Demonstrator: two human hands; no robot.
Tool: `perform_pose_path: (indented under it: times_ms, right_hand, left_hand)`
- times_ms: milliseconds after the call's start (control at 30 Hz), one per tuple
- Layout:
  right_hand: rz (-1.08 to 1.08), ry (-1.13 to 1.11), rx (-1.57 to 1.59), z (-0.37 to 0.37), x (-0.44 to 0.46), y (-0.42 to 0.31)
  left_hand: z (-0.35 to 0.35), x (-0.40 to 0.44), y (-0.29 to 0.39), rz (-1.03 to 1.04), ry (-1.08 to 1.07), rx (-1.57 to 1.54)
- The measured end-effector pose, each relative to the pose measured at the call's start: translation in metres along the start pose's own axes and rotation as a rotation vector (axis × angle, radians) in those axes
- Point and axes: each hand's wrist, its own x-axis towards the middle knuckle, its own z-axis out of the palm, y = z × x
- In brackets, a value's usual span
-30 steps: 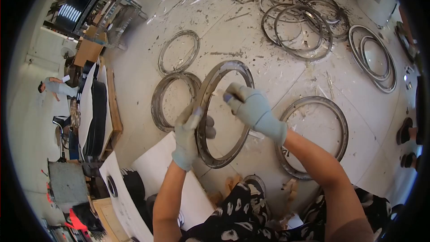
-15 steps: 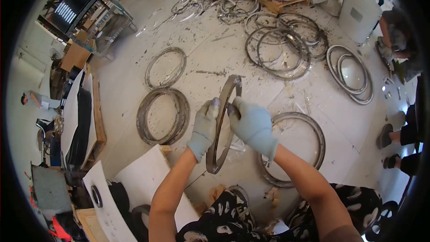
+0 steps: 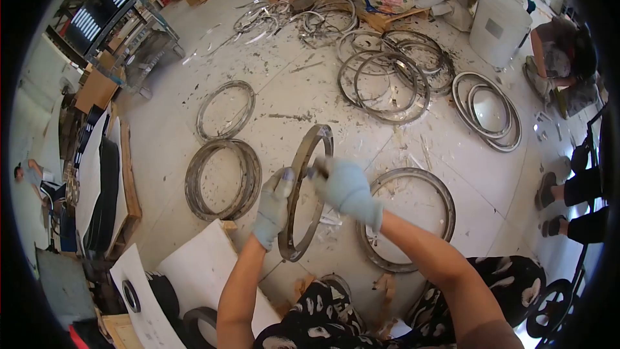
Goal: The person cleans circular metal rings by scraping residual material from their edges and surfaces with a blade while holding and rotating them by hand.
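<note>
Gloved in light blue, my left hand [image 3: 274,203] grips the left side of a grey metal ring [image 3: 289,236], thumb up along its band. The ring stands nearly upright, seen almost edge-on. My right hand [image 3: 349,190], in a matching glove, is at the ring's inner far side with its fingers curled in. Motion blurs those fingertips, and I cannot make out what they hold or whether they touch the band. Below and right of this hand, a larger flat ring [image 3: 445,201] lies on the floor.
Stacked rings [image 3: 194,184] and a thinner ring [image 3: 201,111] lie to the left. Further off are a ring pile [image 3: 420,100], two rings [image 3: 510,110], metal scraps [image 3: 265,22] and a white bucket [image 3: 500,26]. White board [image 3: 200,258] sits near my left arm; people are at both sides.
My right hand has shifted slightly off the ring's inner edge and is now blurred. My left hand still holds the ring. The camera view has shifted a little.
</note>
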Motion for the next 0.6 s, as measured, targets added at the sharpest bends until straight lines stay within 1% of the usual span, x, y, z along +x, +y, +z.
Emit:
perform_pose_path:
  times_ms: [33, 67, 100, 133, 167, 200, 233, 267, 300, 400, 433, 500, 600]
  right_hand:
    - [0.004, -0.003, 0.007, 0.003, 0.001, 0.002]
    - [0.038, 0.049, -0.025, 0.004, 0.008, 0.007]
    - [0.072, 0.101, -0.063, 0.001, 0.017, 0.012]
    - [0.100, 0.128, 0.149, -0.010, 0.030, 0.017]
    - [0.100, 0.133, 0.151, -0.006, 0.022, 0.016]
    - [0.024, 0.162, 0.063, 0.003, 0.008, 0.014]
    - [-0.055, 0.181, -0.030, 0.012, -0.006, 0.012]
    - [-0.059, 0.109, -0.047, 0.010, -0.028, -0.007]
    - [-0.055, 0.107, -0.043, 0.012, -0.025, -0.009]
    - [-0.001, 0.183, 0.063, 0.007, 0.021, 0.008]
    - [-0.003, 0.184, 0.060, 0.008, 0.011, 0.002]
    - [-0.078, 0.106, -0.159, 0.010, -0.017, -0.011]
    - [-0.027, 0.116, -0.118, 0.007, -0.009, -0.007]
  left_hand:
    - [0.000, -0.004, -0.001, 0.060, 0.019, 0.050]
    - [0.001, -0.004, 0.000, 0.127, 0.033, 0.100]
    - [0.004, -0.006, 0.000, 0.130, 0.028, 0.101]
    - [0.007, -0.009, -0.002, 0.092, 0.017, 0.080]
    - [0.008, -0.012, -0.003, 0.057, 0.009, 0.061]
    - [0.005, -0.009, -0.010, 0.114, 0.011, 0.074]
    - [0.004, -0.006, -0.008, 0.117, 0.019, 0.065]
    - [0.001, -0.006, -0.006, 0.111, 0.038, 0.055]
    - [0.000, -0.006, -0.005, 0.108, 0.049, 0.052]
    - [0.003, -0.004, -0.008, 0.104, 0.078, 0.008]
    - [0.002, -0.004, -0.007, 0.107, 0.078, 0.006]
    - [0.000, -0.003, -0.007, 0.166, 0.132, 0.121]
    - [-0.003, 0.007, -0.013, 0.206, 0.112, 0.206]
